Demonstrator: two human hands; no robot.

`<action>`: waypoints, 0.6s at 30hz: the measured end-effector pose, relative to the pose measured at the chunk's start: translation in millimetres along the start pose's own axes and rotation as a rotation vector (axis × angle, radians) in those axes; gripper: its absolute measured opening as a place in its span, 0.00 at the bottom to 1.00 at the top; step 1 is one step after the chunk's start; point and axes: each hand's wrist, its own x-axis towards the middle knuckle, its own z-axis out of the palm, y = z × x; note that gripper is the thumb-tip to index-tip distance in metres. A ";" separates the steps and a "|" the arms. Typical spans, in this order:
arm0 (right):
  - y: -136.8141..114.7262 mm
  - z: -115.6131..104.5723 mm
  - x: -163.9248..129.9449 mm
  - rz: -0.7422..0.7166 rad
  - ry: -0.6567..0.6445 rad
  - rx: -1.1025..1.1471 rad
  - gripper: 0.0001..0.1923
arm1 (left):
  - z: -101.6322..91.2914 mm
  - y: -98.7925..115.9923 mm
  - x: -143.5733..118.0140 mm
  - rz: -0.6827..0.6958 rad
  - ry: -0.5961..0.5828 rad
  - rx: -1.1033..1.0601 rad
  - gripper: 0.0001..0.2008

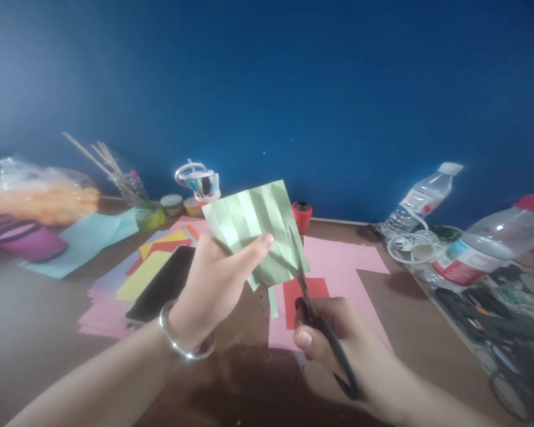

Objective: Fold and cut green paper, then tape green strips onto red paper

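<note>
My left hand (222, 279) grips a creased sheet of light green paper (262, 219) between thumb and fingers, holding it up above the table. In my right hand (338, 332) is a pair of black-handled scissors (308, 290), blades pointing upward. The blades lie along the right edge of the green paper; whether they are cutting into it I cannot tell. Below the sheet, a narrow green strip (273, 302) rests near a red paper piece (307, 296), which lies on a large pink sheet (338, 261).
Left of my hand, a dark phone (162, 284) lies on stacked coloured papers (102, 302). Green tape (150, 216) and small tubs (172, 204) stand by the blue wall (267, 89). Two plastic bottles (485, 249) and a white cable (412, 246) are on the right.
</note>
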 end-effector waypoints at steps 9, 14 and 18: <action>-0.2 -0.3 1.0 0.021 -0.011 0.052 0.19 | 2.0 -2.9 -0.8 -0.003 -0.029 0.026 0.05; 2.7 -0.5 1.7 0.022 0.007 -0.020 0.21 | 1.4 -1.9 -0.9 -0.016 -0.032 0.017 0.06; 1.9 -0.1 1.6 0.031 0.009 -0.039 0.21 | 2.5 2.0 -1.4 -0.066 -0.030 0.005 0.06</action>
